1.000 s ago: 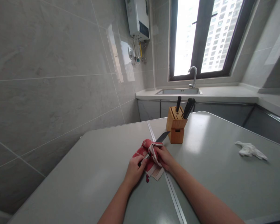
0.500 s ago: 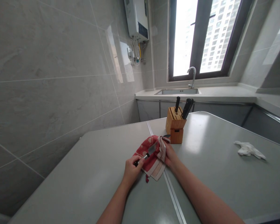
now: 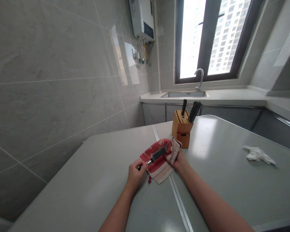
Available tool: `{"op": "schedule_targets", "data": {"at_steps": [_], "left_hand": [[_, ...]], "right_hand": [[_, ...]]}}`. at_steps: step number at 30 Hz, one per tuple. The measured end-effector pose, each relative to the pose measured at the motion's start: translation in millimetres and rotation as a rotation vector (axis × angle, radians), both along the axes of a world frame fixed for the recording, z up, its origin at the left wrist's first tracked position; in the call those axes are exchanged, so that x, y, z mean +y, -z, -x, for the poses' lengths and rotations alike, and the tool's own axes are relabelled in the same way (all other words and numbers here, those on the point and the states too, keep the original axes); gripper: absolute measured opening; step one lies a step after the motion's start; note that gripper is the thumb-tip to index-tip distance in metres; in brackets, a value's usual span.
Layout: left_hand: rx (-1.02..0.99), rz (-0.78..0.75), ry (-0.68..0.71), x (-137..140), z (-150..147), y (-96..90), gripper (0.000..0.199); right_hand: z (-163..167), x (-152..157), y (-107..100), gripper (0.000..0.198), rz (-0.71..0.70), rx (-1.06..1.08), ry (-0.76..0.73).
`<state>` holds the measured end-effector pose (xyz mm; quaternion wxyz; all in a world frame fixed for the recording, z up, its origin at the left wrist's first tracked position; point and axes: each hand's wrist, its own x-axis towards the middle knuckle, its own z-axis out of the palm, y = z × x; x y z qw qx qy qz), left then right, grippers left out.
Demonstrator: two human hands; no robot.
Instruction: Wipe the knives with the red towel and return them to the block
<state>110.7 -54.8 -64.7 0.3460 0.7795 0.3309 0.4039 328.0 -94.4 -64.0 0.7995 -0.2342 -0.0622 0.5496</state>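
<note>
My left hand [image 3: 135,174] is closed around the dark handle of a kitchen knife [image 3: 159,153], whose blade points up and to the right. A red and white towel [image 3: 157,166] lies beneath the blade, and one fold of it covers the blade's tip. My right hand [image 3: 180,159] grips the towel at its right end, with its fingers mostly hidden behind the cloth. Just beyond the towel stands a wooden knife block [image 3: 181,125], with black-handled knives in its slots.
The grey table [image 3: 99,180] has a pale seam [image 3: 180,203] running down its middle. A crumpled white tissue [image 3: 258,155] rests on the right side. Behind are a sink [image 3: 186,94], a faucet [image 3: 201,79] and a white counter [image 3: 232,94]; a tiled wall [image 3: 62,103] borders the left.
The right hand and its fold of towel have slid up and right, toward the blade's tip, so more of the blade shows. The left hand has shifted slightly left.
</note>
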Motion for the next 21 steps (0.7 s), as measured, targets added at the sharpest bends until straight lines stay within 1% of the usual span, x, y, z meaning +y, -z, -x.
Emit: {"op": "schedule_targets", "data": {"at_steps": [8, 10, 16, 18, 21], "left_hand": [[-0.005, -0.013, -0.007, -2.9, 1.4, -6.9, 0.034], [-0.01, 0.007, -0.004, -3.0, 1.1, -7.4, 0.034], [-0.032, 0.07, -0.008, -0.4, -0.3, -5.4, 0.036], [-0.045, 0.079, -0.022, 1.2, -0.1, -3.6, 0.037], [-0.073, 0.09, -0.056, 3.9, 1.0, -0.3, 0.038]], "right_hand": [[-1.0, -2.4, -7.4, 0.014, -0.042, 0.064, 0.031], [-2.3, -1.8, -7.7, 0.014, -0.054, 0.076, 0.053], [-5.0, -0.4, -7.8, 0.011, -0.046, 0.063, 0.132], [-5.5, -0.7, -9.0, 0.011, -0.071, 0.054, 0.139], [-5.2, -1.1, -9.8, 0.016, -0.089, 0.037, 0.131]]}}
